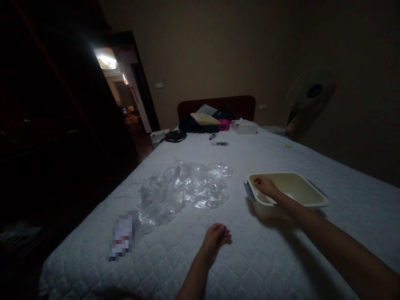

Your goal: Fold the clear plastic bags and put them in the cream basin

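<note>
**My hand is on the tub, the plastic sheet lies flat**

I am looking down a big bed (281, 258) with a white quilted cover. The room is dim.

My right hand (265, 186) reaches out to a cream tub (300, 187) that sits on the bed on my right side. My fingers curl over its near left rim, so I am gripping the edge. The tub looks bare inside, as far as I can see. Something blue shows at its left side, maybe a lid or a handle. I cannot tell which.

My left hand (216, 238) rests on the quilt in front of me. Its fingers are bent in close together. It holds nothing and touches only the bed.

A clear plastic sheet (184, 189) lies crumpled and spread out in the middle of the bed. It is ahead of my left hand and near the tub, but it does not touch the tub. A small white packet (122, 235) lies by its left corner. It is too blurry to read.

I think the work has only just begun. The tub is in my grip, but nothing is in it. The plastic sheet is not picked up.

Far away, by the dark red headboard (218, 105), are pillows, bags and a white box (244, 127). A fan (308, 102) stands at the right.
</note>
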A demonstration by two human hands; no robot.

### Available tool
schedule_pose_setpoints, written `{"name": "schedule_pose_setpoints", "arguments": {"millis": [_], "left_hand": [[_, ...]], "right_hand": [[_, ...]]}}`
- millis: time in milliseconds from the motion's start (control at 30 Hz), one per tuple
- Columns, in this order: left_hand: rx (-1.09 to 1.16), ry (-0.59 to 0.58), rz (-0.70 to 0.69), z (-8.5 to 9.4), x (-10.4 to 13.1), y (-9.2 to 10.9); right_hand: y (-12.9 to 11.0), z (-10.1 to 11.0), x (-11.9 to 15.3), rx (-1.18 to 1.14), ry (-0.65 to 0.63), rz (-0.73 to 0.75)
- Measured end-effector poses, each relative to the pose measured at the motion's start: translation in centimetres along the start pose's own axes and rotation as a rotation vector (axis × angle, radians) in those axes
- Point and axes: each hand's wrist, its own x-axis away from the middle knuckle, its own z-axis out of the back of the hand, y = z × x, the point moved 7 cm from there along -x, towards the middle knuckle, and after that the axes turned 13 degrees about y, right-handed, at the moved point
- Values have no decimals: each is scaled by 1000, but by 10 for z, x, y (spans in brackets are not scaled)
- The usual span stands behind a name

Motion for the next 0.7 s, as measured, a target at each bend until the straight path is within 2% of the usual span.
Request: {"name": "schedule_pose_setpoints", "arguments": {"millis": [100,167,200,267,367,467,533,567,700], "left_hand": [[-11,8,-13,0,-1,-2],[-48,16,-40,0,-1,-1],[-83,33,-70,1,0,2],[-226,98,-191,9,0,17],[-629,276,-534,32,7,58],[-925,510,-830,61,16,95],[-1026,551,-895,73,17,102],[-1063,557,-911,76,16,102],[-1261,509,-1019,68,16,93]], "right_hand": [[-23,18,2,4,171,63],[-50,31,11,-28,294,202],[-66,33,18,-53,309,290],[-96,26,34,-92,237,453],[-131,-4,61,-80,33,640],[-153,-48,90,34,-209,798],[-158,-78,105,153,-351,836],[-160,-89,109,175,-377,842],[-161,-119,120,228,-419,819]]}}
